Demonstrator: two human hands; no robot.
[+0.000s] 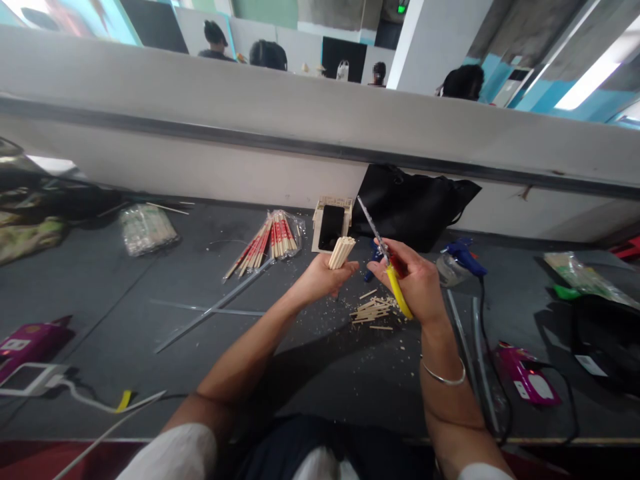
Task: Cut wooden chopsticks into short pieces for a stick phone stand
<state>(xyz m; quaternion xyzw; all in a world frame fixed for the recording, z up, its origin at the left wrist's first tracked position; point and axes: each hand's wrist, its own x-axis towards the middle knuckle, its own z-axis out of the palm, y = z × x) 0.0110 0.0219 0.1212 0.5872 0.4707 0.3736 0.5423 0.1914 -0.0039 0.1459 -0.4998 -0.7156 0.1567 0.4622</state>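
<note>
My left hand (323, 277) is closed around a bundle of thin wooden sticks (342, 252), their pale ends pointing up and away from me. In my right hand (417, 277) is a pair of scissors (399, 291) with yellow and red handles. The blades point up and forward, apart from the bundle. On the dark table below and between the hands lies a small pile of short cut stick pieces (373, 310), with crumbs scattered around it. Farther left, chopsticks in red-printed wrappers (273, 240) lie partly in a clear plastic bag.
A phone (332, 227) rests on light wooden pieces near the wall, beside a black bag (415, 203). Blue glue gun (463, 257) stands at right, its cord running toward me. Clear glue sticks (215, 307) lie left; purple boxes (529, 375) sit at both sides. People sit beyond the partition.
</note>
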